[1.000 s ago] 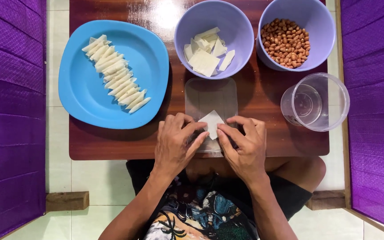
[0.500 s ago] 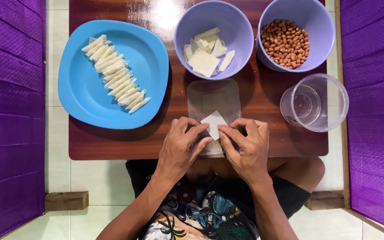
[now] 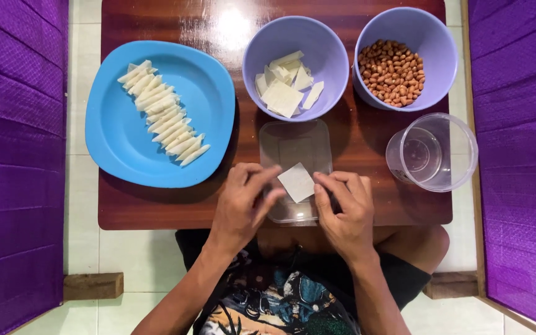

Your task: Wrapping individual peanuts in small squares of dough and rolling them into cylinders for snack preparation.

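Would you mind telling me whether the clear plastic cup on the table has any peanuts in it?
No, the clear cup looks empty of peanuts, while the peanuts all sit in the purple bowl behind it.

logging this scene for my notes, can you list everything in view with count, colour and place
table: one, dark brown wood, centre
plate: one, blue, left on the table
rolled wrappers: a row, too many to count surely, pale, on the plate
bowl of wrapper squares: one, lilac, top middle
bowl of peanuts: one, lilac, top right
clear cup: one, see-through, right edge
clear tray: one, see-through, under the hands
wrapper square: one, white, on the tray
purple panels: two, either side
left hand: touching the square
right hand: touching the square
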